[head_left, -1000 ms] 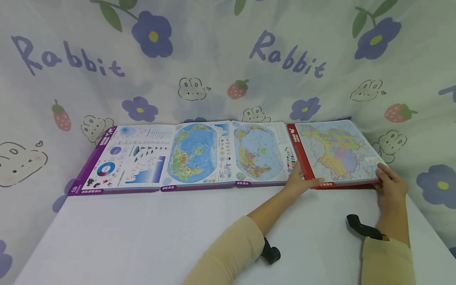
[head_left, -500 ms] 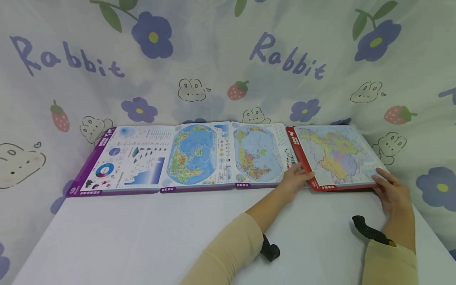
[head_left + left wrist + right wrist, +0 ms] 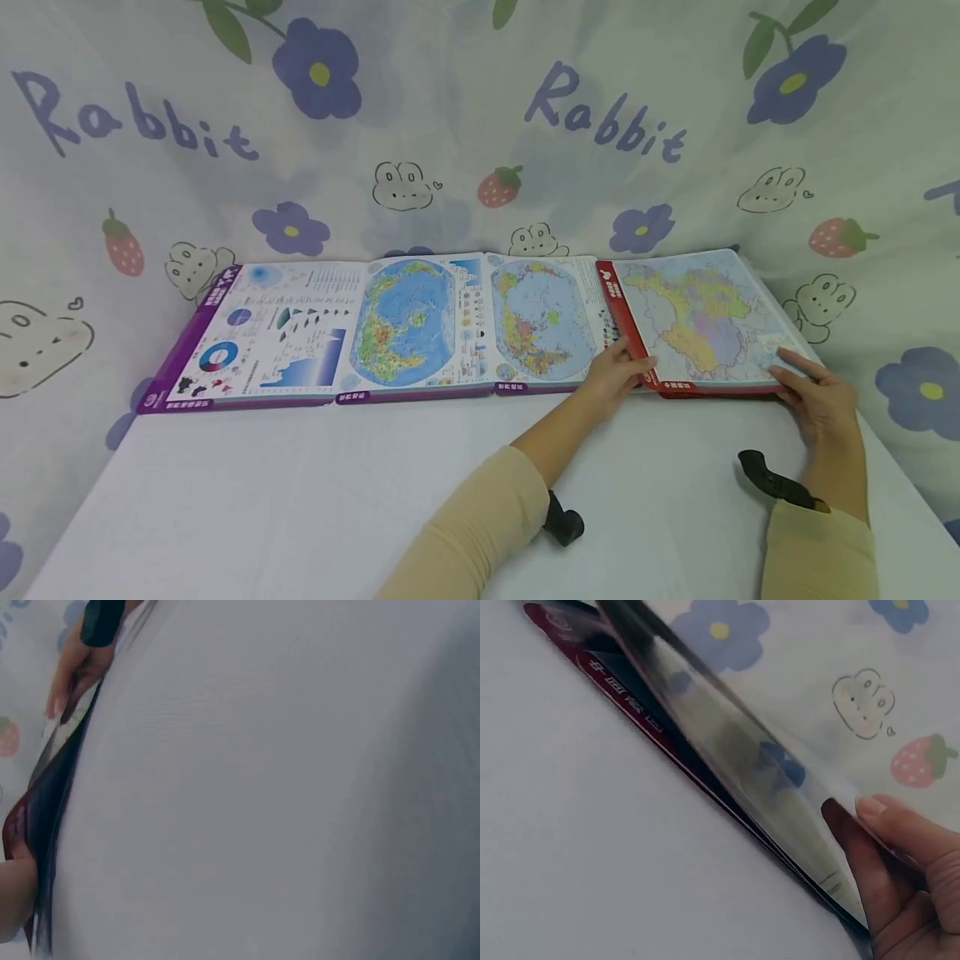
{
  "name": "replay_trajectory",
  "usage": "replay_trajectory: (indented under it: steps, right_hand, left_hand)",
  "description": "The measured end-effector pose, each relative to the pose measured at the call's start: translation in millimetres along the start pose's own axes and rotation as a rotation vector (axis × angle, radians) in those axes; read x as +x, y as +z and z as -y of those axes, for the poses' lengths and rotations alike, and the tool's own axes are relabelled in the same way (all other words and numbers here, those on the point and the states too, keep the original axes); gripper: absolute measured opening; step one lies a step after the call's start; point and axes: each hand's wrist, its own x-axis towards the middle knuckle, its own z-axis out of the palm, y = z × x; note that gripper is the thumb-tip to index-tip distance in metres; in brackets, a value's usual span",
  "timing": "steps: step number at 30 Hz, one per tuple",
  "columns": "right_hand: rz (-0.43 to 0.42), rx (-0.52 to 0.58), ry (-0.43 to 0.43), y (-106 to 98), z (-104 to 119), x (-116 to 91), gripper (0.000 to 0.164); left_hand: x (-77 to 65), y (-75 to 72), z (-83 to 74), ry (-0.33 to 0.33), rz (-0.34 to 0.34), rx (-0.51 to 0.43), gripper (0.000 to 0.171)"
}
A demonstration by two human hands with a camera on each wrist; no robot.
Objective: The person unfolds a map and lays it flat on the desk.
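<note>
In the head view, a red-edged folded map (image 3: 690, 317) lies at the right of a row of map panels. My left hand (image 3: 615, 379) pinches its near left corner, the thumb lying over the red border; the left wrist view also has this thumb (image 3: 16, 889) at the red edge. My right hand (image 3: 821, 392) holds the near right corner. The right wrist view has the right hand (image 3: 907, 877) pinching a glossy sheet (image 3: 735, 757) between thumb and fingers, the sheet bowed up from the red-labelled layer (image 3: 622, 694) beneath. Purple-edged map panels (image 3: 405, 325) adjoin it on the left.
All the maps lie along the back of a white table (image 3: 300, 500), against a curtain (image 3: 450, 100) printed with rabbits, flowers and strawberries. A black wrist device (image 3: 776, 482) sits at the right sleeve, another black device (image 3: 564, 521) at the left.
The red-edged map has shifted slightly left against the purple-edged panels, both hands moving along with it. Its far edge dipped half a second ago and is up again now.
</note>
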Motion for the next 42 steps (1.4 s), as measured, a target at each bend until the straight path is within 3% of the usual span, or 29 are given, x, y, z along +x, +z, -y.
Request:
replay_trajectory:
  steps: [4, 9, 12, 20, 31, 37, 42]
  right_hand:
    - [0.082, -0.014, 0.018, 1.7, 0.8, -0.2, 0.032]
    - [0.27, -0.084, 0.099, 3.7, 2.2, -1.1, 0.036]
    - [0.333, -0.154, 0.144, 4.5, 2.6, -1.9, 0.037]
    - [0.463, -0.373, 0.15, 14.4, 2.4, -5.1, 0.038]
    - [0.423, -0.41, 0.207, 27.8, -1.4, -6.0, 0.038]
    - [0.416, -0.375, 0.182, 36.3, 3.8, -5.2, 0.039]
    - [0.426, -0.341, 0.167, 45.7, 4.7, -2.9, 0.041]
  left_hand:
    - [0.0, -1.5, -0.5, 0.021, -0.017, 0.021, 0.072]
    - [-1.3, -5.1, 2.6, 0.039, -0.118, 0.222, 0.078]
    - [-1.5, -6.9, 5.1, 0.044, -0.16, 0.314, 0.08]
    - [-3.4, -18.7, 3.8, 0.122, -0.098, 0.344, 0.072]
    - [-14.6, -27.1, 0.8, 0.22, -0.115, 0.328, 0.066]
    - [-18.4, -25.8, -11.2, 0.287, -0.115, 0.407, 0.065]
    - [-23.5, -27.9, -24.5, 0.285, -0.124, 0.398, 0.065]
